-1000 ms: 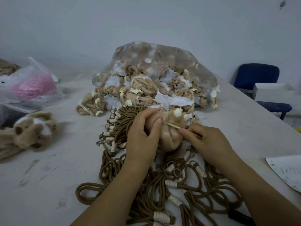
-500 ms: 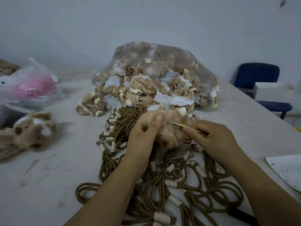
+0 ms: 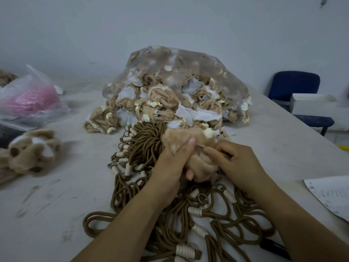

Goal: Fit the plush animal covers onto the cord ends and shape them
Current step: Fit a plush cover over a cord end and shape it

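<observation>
Holding hand: left hand (image 3: 175, 163) clenched round the plush cover (image 3: 190, 135), thumb laid over the top, so the soft shell is steadied for shaping.
Working hand: right hand (image 3: 238, 163) set against the cover's right side, fingers curled; what is pinched cannot be told.
Plush cover: kept between both hands, just above the cords (image 3: 145, 146).
Cords: brown loops with pale wrapped ends, spread on the table (image 3: 66, 195) within reach, judged stock awaiting covers.
Bag: clear bag of unfitted covers (image 3: 175, 87), mouth turned toward the person.
Finished piece: plush animal (image 3: 32, 150) set well apart at the left.
</observation>
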`<state>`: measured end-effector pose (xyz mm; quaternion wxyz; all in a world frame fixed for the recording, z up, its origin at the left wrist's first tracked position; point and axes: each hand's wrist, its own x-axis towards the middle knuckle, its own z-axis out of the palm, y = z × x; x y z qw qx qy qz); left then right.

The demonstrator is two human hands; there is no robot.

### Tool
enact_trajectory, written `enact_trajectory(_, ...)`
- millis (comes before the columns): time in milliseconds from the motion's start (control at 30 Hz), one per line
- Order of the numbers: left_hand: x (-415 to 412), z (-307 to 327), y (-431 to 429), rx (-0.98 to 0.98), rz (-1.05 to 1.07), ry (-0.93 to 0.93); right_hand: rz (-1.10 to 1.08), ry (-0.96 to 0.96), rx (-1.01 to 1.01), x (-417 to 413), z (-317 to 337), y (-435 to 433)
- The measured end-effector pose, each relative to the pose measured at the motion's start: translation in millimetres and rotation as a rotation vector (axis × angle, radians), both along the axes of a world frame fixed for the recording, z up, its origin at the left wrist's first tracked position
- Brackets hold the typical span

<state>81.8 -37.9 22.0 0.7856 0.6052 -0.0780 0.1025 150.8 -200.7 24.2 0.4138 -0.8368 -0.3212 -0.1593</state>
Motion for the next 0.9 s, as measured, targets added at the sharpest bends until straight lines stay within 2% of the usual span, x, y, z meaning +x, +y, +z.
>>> enact_trajectory(100, 0, 4, 1, -0.084, 0.031, 0.019, -0.020, 0.036, 0.049, 1, 0, 0)
enact_trajectory(200, 0, 3, 2, -0.081, 0.123, -0.012, -0.021, 0.061, 0.012, 3, 3, -4)
enact_trajectory(333, 0, 4, 4, -0.059, 0.208, -0.049, -0.098, -0.069, -0.156, 9, 13, -20)
enact_trajectory(500, -2, 0, 4, 0.192, 0.267, -0.010, -0.083, -0.182, -0.280, 12, 18, -24)
enact_trajectory(667, -3, -1, 2, 0.291, 0.227, -0.001, -0.019, -0.189, -0.215, 8, 16, -20)
enact_trajectory(900, -3, -2, -5, 0.380, 0.272, -0.036, 0.041, 0.064, 0.019, 0, 1, 0)
